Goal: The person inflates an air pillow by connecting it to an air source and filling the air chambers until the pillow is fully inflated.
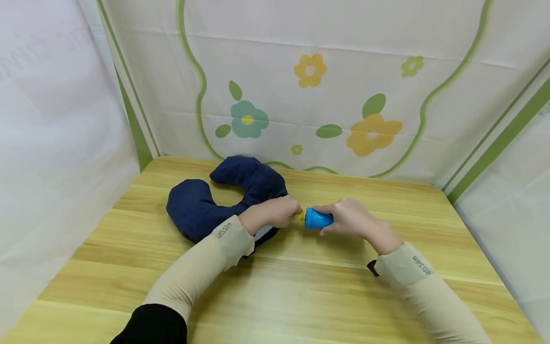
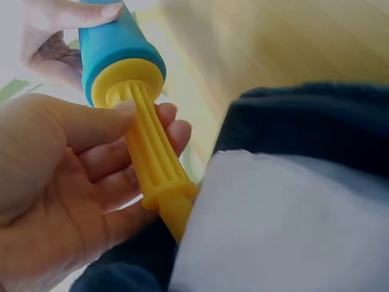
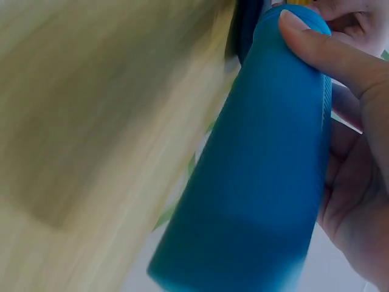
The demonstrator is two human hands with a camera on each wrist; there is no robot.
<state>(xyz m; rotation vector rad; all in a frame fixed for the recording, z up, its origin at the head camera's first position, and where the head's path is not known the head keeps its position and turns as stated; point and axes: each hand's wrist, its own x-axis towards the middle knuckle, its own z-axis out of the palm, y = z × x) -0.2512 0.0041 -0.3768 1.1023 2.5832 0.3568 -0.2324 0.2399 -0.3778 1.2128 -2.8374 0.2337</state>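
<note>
In the head view, a navy neck pillow (image 1: 264, 184) lies on the wooden worktop (image 1: 343, 296), left of its middle and close to the far edge, its gap turned towards the far left corner. At the pillow's right side the left hand (image 1: 272, 211) pinches a yellow stem (image 1: 300, 216), and the right hand (image 1: 353, 217) grips the blue cylinder (image 1: 317, 219) joined to it; the hands are near each other but apart, probably so that one steadies the narrow part while the other bears the body. The left wrist view shows the left thumb on top of the stem's ribs with fingers beneath, a hold that likely keeps it from turning. Past its collar the stem runs behind the edge of a white patch (image 2: 285, 225) on the pillow; whether its tip is joined to anything there is hidden. In the right wrist view, the right thumb lies near the cylinder's stem end and the fingers curl round its side, while the wider length towards the other end is left uncovered, perhaps because control matters most at the joint. The cylinder seems raised off the worktop, presumably to line up with the stem.
</note>
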